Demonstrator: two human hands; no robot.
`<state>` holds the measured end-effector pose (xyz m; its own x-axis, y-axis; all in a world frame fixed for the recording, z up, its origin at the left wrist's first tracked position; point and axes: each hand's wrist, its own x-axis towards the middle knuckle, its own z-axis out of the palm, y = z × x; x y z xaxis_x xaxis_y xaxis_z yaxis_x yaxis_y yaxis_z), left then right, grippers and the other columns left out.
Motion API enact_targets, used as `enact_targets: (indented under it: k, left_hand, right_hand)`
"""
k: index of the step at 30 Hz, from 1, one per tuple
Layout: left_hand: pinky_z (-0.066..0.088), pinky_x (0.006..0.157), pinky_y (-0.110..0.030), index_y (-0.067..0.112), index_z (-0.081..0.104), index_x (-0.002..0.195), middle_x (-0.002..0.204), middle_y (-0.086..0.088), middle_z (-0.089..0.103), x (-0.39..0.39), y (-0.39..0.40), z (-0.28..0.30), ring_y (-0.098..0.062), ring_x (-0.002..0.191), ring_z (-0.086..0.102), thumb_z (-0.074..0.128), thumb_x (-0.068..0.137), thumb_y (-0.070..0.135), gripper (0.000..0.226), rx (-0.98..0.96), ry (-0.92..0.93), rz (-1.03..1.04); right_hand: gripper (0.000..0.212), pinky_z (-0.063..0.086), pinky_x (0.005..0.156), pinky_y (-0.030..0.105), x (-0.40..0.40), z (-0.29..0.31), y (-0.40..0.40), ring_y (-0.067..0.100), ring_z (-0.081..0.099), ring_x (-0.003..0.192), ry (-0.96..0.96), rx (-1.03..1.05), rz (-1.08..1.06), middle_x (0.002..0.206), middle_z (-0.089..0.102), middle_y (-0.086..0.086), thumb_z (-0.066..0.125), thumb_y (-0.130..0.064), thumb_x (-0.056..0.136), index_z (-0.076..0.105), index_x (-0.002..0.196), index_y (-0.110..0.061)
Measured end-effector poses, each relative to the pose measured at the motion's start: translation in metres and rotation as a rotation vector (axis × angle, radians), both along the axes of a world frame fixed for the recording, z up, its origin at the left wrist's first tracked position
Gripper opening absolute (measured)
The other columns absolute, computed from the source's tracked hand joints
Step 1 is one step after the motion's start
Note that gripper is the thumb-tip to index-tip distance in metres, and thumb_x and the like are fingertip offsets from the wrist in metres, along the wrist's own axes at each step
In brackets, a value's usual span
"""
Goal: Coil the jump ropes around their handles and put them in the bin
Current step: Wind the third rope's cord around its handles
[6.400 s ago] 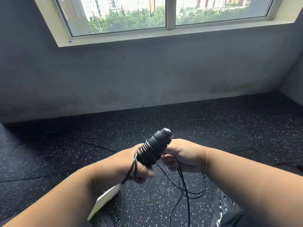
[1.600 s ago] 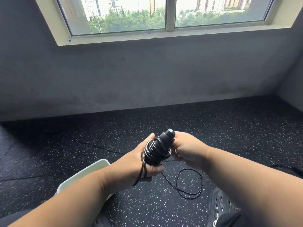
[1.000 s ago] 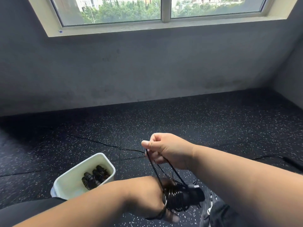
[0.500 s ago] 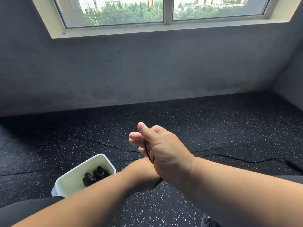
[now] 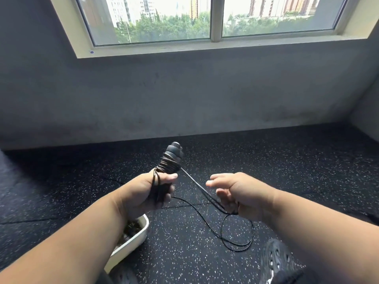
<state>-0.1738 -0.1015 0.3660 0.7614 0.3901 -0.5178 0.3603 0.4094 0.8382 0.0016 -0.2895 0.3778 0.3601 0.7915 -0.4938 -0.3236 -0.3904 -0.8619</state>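
Note:
My left hand [image 5: 151, 193] grips the black jump rope handles [image 5: 171, 158] upright, with several turns of thin black rope wound round them. The loose rope [image 5: 196, 185] runs taut from the coil down to my right hand [image 5: 238, 193], whose lower fingers curl round it while the index finger and thumb point left. Below that hand the rope hangs in a loop [image 5: 238, 240] over the floor. The white bin [image 5: 139, 238] lies under my left forearm, mostly hidden, with a dark coiled rope [image 5: 131, 229] inside.
Black speckled rubber floor [image 5: 266, 160] stretches to a grey wall under a window. A black perforated shoe [image 5: 276, 261] shows at the bottom right. A dark trouser leg is at the bottom edge.
My left hand has risen with the handles from low near my lap to chest height. My right hand has moved right and down, drawing the rope out from the coil.

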Motion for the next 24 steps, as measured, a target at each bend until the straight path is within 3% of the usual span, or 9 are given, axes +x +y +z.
enact_targets:
  k: [3, 6, 8, 10, 13, 16, 18, 21, 24]
  left_hand:
    - [0.039, 0.047, -0.023, 0.02, 0.055, 0.107, 0.083, -0.004, 0.067, 0.001, -0.008, 0.004, -0.016, 0.06, 0.061, 0.08, 0.072, 0.03, 0.044, 0.048, -0.015, -0.033]
    - [0.037, 0.049, -0.023, 0.021, 0.054, 0.11, 0.084, -0.005, 0.067, 0.001, -0.015, 0.003, -0.017, 0.062, 0.062, 0.08, 0.073, 0.032, 0.047, 0.101, 0.0, -0.057]
    - [0.036, 0.05, -0.023, 0.024, 0.055, 0.111, 0.084, -0.005, 0.066, 0.0, -0.016, 0.003, -0.018, 0.062, 0.062, 0.08, 0.073, 0.033, 0.046, 0.134, 0.012, -0.059]
    - [0.034, 0.052, -0.024, 0.029, 0.057, 0.11, 0.082, -0.004, 0.064, 0.0, -0.015, 0.002, -0.017, 0.061, 0.061, 0.08, 0.073, 0.034, 0.044, 0.182, 0.024, -0.053]
    - [0.041, 0.05, -0.024, 0.026, 0.059, 0.118, 0.08, -0.003, 0.06, 0.007, -0.015, -0.001, -0.012, 0.059, 0.056, 0.081, 0.084, 0.018, 0.042, 0.308, -0.016, -0.055]
    - [0.045, 0.052, -0.025, 0.028, 0.055, 0.135, 0.074, 0.009, 0.069, 0.012, -0.013, -0.007, -0.007, 0.058, 0.054, 0.077, 0.09, 0.0, 0.058, 0.507, 0.012, -0.029]
    - [0.053, 0.06, -0.029, 0.04, 0.051, 0.137, 0.077, 0.012, 0.074, 0.01, -0.011, -0.014, -0.005, 0.06, 0.058, 0.081, 0.087, 0.011, 0.065, 0.743, 0.1, -0.091]
    - [0.057, 0.074, -0.037, 0.06, 0.033, 0.135, 0.087, 0.005, 0.073, 0.012, -0.024, -0.02, -0.017, 0.073, 0.068, 0.074, 0.085, 0.038, 0.068, 1.093, 0.362, -0.245]
    - [0.054, 0.077, -0.036, 0.058, 0.026, 0.14, 0.092, 0.004, 0.07, 0.02, -0.042, -0.021, -0.025, 0.082, 0.068, 0.067, 0.088, 0.04, 0.068, 1.147, 0.407, -0.24]
  right_hand:
    - [0.04, 0.023, 0.046, 0.021, -0.001, -0.015, 0.002, 0.012, 0.033, 0.051, -0.219, -0.103, 0.259, 0.064, 0.04, 0.002, 0.075, -0.022, 0.091, 0.061, 0.11, 0.01]
    - [0.03, 0.036, 0.045, 0.021, 0.001, -0.013, 0.004, 0.012, 0.041, 0.045, -0.567, -0.22, 0.381, 0.055, 0.047, -0.002, 0.074, -0.038, 0.091, 0.076, 0.081, -0.01]
    - [0.039, 0.037, 0.043, 0.018, 0.004, -0.003, 0.006, 0.008, 0.045, 0.043, -0.854, -0.26, 0.44, 0.054, 0.052, -0.005, 0.068, -0.047, 0.094, 0.075, 0.081, -0.011]
    - [0.045, 0.037, 0.048, 0.022, 0.007, 0.005, 0.007, 0.006, 0.047, 0.046, -1.009, -0.243, 0.445, 0.055, 0.056, -0.005, 0.061, -0.053, 0.097, 0.072, 0.08, -0.013]
    - [0.055, 0.037, 0.053, 0.028, 0.009, 0.01, 0.008, 0.011, 0.046, 0.05, -1.042, -0.182, 0.379, 0.057, 0.057, -0.003, 0.054, -0.059, 0.099, 0.067, 0.077, -0.01]
    - [0.05, 0.038, 0.064, 0.029, 0.007, 0.012, 0.006, 0.01, 0.051, 0.058, -1.076, -0.203, 0.391, 0.063, 0.06, -0.005, 0.052, -0.058, 0.1, 0.066, 0.078, -0.015]
    - [0.044, 0.036, 0.07, 0.029, 0.001, 0.017, 0.004, 0.008, 0.05, 0.062, -1.074, -0.233, 0.466, 0.066, 0.06, -0.007, 0.052, -0.054, 0.102, 0.066, 0.083, -0.018]
    - [0.037, 0.036, 0.05, 0.021, -0.013, 0.018, 0.003, 0.001, 0.045, 0.049, -0.981, -0.147, 0.503, 0.062, 0.057, -0.007, 0.056, -0.043, 0.103, 0.066, 0.085, -0.013]
    - [0.035, 0.036, 0.056, 0.03, -0.025, 0.007, 0.002, 0.011, 0.045, 0.058, -0.965, -0.117, 0.517, 0.067, 0.056, -0.003, 0.061, -0.041, 0.1, 0.059, 0.079, -0.013]
